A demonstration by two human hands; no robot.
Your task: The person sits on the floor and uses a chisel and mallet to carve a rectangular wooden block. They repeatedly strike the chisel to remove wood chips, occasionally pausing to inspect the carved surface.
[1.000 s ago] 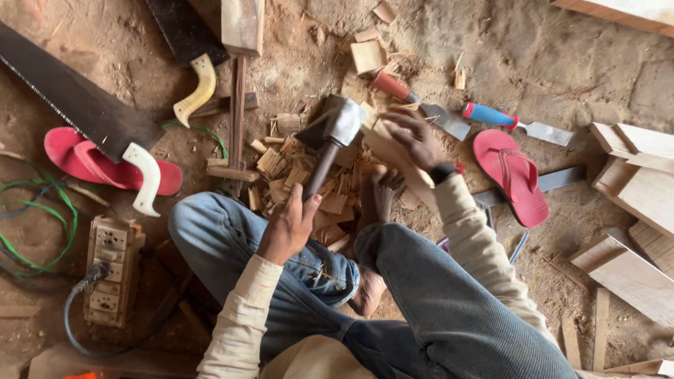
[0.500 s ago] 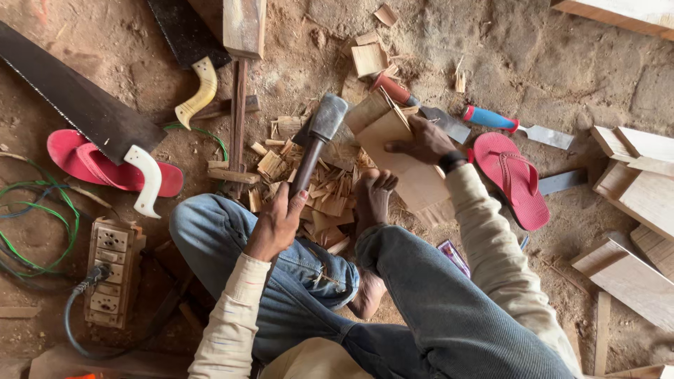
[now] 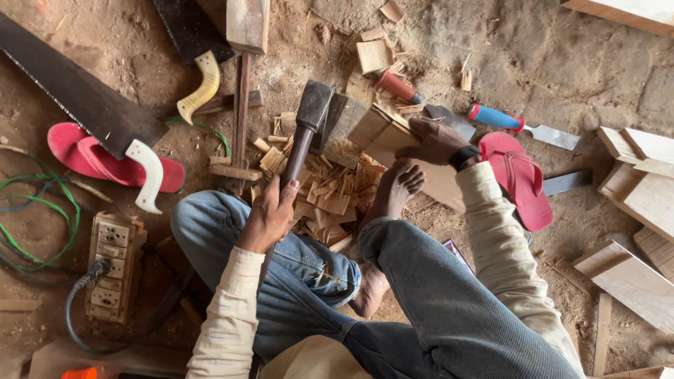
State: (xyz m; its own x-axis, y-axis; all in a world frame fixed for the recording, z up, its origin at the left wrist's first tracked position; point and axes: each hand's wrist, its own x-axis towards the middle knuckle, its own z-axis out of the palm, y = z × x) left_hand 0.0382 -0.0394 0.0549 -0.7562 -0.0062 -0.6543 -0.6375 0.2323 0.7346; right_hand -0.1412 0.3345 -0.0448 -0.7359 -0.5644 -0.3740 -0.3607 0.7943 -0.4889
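My left hand (image 3: pixel 270 214) grips the dark wooden handle of a hatchet (image 3: pixel 314 105). Its metal head rests against the edge of a flat wooden piece (image 3: pixel 375 133). My right hand (image 3: pixel 435 140) holds the top of that piece, which stands tilted on the dirt floor. My bare foot (image 3: pixel 397 186) presses against its lower part. A heap of wood chips (image 3: pixel 330 196) lies under the hatchet, between my knees.
On the left lie two handsaws with pale handles (image 3: pixel 144 172) (image 3: pixel 200 88), a red flip-flop (image 3: pixel 91 158), green wires (image 3: pixel 42 210) and a power strip (image 3: pixel 112 267). A red-handled chisel (image 3: pixel 397 85), a blue-handled chisel (image 3: pixel 516 125), a second flip-flop (image 3: pixel 523 179) and boards (image 3: pixel 642 203) lie at right.
My right hand has shifted to the right and turned the wooden piece. The hatchet head has moved slightly up and left; my left hand stays on the handle.
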